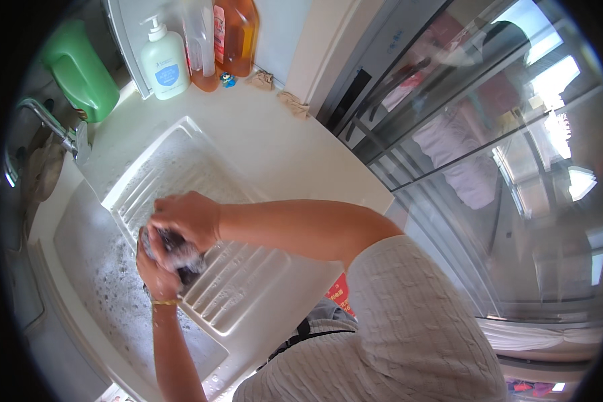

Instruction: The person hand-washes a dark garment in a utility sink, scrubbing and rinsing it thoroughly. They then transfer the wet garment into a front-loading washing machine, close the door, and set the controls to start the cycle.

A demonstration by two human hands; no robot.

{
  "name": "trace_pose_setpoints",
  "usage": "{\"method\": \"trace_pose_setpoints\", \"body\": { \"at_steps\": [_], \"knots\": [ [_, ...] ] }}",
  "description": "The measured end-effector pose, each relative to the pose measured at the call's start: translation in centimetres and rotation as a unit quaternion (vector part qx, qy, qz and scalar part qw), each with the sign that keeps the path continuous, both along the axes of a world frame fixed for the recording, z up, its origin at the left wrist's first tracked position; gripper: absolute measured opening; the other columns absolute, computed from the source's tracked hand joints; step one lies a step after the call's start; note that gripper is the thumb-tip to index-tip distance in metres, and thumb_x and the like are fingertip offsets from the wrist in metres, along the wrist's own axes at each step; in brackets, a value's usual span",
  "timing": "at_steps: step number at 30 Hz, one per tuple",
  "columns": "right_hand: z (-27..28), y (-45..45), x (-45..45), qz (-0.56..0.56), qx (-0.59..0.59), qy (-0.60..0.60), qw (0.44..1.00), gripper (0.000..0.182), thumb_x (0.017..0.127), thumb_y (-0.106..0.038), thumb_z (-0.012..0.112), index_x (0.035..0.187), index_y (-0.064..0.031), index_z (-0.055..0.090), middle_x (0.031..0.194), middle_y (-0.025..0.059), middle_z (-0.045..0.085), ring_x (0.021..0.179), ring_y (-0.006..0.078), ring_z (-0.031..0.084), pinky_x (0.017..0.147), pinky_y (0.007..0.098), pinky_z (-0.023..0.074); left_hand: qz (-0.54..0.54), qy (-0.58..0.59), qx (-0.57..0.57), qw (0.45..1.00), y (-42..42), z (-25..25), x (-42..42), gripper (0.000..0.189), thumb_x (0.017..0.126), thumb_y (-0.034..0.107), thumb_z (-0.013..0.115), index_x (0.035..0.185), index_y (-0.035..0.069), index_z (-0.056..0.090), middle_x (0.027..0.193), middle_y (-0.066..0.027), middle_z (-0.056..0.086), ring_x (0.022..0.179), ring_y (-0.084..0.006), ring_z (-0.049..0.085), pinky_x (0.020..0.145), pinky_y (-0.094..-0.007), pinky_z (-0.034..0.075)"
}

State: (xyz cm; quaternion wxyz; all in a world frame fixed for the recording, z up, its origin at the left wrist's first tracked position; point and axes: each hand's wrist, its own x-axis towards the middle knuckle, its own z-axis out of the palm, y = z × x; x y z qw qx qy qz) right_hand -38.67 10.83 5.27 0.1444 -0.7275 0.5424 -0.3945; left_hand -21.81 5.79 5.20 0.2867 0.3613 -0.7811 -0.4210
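Observation:
Both of my hands meet over the inner edge of a ribbed washboard [231, 286] beside a sink basin. Between them is a dark, wet, bunched cloth [190, 275] covered with white suds. My left hand [156, 271], with a gold-coloured bracelet at the wrist, grips the cloth from the basin side. My right hand [186, 218] is closed over its top, blurred at the fingers. Soapy water with foam and bubbles fills the sink basin [105, 261], and suds lie on the ribs.
A chrome faucet [55, 123] rises at the left. Behind the washboard stand a green jug [80, 75], a white pump bottle [166, 65] and amber bottles [236, 37]. Small crumpled tan cloths [294, 103] and a tiny blue figure [227, 79] lie on the counter. A glass door [447, 151] is at the right.

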Motion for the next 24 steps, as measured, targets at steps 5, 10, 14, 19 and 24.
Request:
{"method": "trace_pose_setpoints", "body": {
  "at_steps": [5,10,14,19,24],
  "knots": [
    [1.0,-2.1,-0.3,-0.048,0.104,-0.058,0.992,0.055,0.078,-0.061,0.062,0.109,-0.0163,0.06,0.107,0.0095,0.062,0.099,0.0331,0.061,0.083,0.0424,0.0496,-0.021,0.053,0.067,0.996,-3.8,-1.9,-0.6,0.059,0.102,0.047,0.03,0.125,-0.003,0.053,0.113,-0.0261,0.062,0.102,-0.0419,0.059,0.084,-0.042,0.047],
    [1.2,4.9,0.8,0.048,-0.211,0.067,0.974,0.057,0.07,-0.042,0.078,0.115,-0.0147,0.055,0.113,0.0113,0.054,0.099,0.0328,0.056,0.079,0.0482,0.0453,0.033,-0.145,-0.395,0.906,2.9,-4.1,4.1,0.056,0.102,0.04,0.03,0.139,-0.001,0.039,0.139,-0.0234,0.044,0.124,-0.0423,0.044,0.103,-0.0484,0.033],
    [0.4,10.5,2.3,0.055,-0.243,0.133,0.959,0.063,0.07,-0.047,0.076,0.12,-0.0195,0.051,0.132,0.0134,0.044,0.112,0.0361,0.047,0.092,0.0544,0.0341,-0.005,-0.187,-0.417,0.889,9.6,-0.3,5.3,0.068,0.096,0.052,0.032,0.142,0.001,0.032,0.142,-0.024,0.035,0.126,-0.0427,0.037,0.107,-0.0539,0.023],
    [-0.2,8.7,2.7,-0.003,-0.211,0.125,0.969,0.06,0.069,-0.048,0.075,0.116,-0.0191,0.051,0.126,0.0104,0.047,0.105,0.0333,0.049,0.088,0.0513,0.0354,-0.014,-0.108,-0.372,0.922,7.3,0.1,3.1,0.062,0.097,0.053,0.031,0.133,0.003,0.042,0.128,-0.0227,0.047,0.113,-0.0407,0.047,0.097,-0.0515,0.032],
    [0.7,4.4,2.5,-0.048,-0.104,0.044,0.992,0.044,0.074,-0.043,0.07,0.105,-0.015,0.057,0.101,0.009,0.053,0.088,0.0313,0.052,0.075,0.0451,0.0421,0.004,-0.052,-0.265,0.963,3.5,-0.3,1.5,0.05,0.099,0.042,0.038,0.124,-0.001,0.048,0.115,-0.023,0.056,0.101,-0.0447,0.054,0.084,-0.0486,0.043]
  ]
}}
